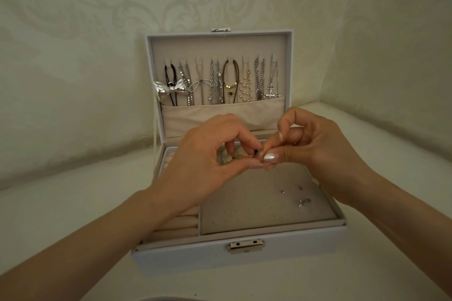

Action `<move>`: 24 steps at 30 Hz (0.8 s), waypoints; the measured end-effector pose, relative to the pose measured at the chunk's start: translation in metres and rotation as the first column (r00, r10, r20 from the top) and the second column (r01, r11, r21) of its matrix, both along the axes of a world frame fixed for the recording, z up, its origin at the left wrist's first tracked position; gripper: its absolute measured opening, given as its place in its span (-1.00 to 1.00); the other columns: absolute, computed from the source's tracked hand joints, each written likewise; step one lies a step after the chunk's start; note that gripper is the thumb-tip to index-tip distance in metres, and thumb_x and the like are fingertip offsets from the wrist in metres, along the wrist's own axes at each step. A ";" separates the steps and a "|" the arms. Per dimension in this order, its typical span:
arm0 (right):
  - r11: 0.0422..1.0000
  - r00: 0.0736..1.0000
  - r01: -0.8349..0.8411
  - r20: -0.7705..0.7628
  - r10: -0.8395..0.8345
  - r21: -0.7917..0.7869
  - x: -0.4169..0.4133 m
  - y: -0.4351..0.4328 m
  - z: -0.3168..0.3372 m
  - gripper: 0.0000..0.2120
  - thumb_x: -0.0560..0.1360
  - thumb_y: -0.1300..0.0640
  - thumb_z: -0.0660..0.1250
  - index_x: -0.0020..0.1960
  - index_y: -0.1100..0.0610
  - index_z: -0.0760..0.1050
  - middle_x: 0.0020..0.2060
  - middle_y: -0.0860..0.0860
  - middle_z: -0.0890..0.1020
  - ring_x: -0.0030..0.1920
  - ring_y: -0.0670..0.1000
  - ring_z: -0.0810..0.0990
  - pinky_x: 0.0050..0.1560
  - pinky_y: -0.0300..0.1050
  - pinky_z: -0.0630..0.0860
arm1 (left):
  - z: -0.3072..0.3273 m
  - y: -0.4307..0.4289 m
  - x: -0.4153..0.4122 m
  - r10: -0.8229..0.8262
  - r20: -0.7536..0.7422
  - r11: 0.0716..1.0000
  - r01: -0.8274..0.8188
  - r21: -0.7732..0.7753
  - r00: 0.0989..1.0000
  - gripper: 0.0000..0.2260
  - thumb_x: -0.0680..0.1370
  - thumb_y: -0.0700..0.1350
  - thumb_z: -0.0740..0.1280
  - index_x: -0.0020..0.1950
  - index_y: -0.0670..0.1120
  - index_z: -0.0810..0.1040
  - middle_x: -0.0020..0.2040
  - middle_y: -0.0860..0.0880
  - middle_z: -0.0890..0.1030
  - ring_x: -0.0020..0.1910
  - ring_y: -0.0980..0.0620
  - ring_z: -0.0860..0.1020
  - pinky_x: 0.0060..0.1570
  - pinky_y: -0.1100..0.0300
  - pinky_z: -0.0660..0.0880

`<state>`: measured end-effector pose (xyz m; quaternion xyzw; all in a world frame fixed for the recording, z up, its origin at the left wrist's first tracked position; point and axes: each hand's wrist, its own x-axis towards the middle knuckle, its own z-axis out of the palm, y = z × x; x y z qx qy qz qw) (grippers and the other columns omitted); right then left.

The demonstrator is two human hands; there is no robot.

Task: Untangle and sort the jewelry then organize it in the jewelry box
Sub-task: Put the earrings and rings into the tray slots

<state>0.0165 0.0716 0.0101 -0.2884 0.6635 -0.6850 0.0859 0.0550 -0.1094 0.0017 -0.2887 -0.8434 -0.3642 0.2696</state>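
Hands meet above open jewelry box. Left hand and right hand both pinch small gold piece, possibly chain, between fingertips, over earring pad. Necklaces hang inside lid.

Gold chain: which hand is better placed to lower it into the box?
Left, probably: the gold chain trails toward the left hand, above the jewelry box compartment; the right hand only pinches one end.

cream patterned wall, pale surface
swirly tone-on-tone damask fills the top of the frame and wraps round at the right; plain off-white surface runs along the bottom, light's dim and warm.
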 end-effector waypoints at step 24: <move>0.744 0.924 0.185 -0.371 0.090 0.642 0.007 0.034 -0.005 -0.73 0.22 0.20 0.59 -0.40 -0.14 0.60 -0.33 -0.24 0.61 -0.24 -0.17 0.54 -0.21 -0.38 0.42 | -0.012 -0.029 -0.017 0.143 0.096 0.953 -0.111 -0.280 0.985 -0.81 0.38 0.18 0.32 -0.24 0.10 0.60 -0.29 0.20 0.51 -0.20 0.21 0.44 -0.17 0.19 0.40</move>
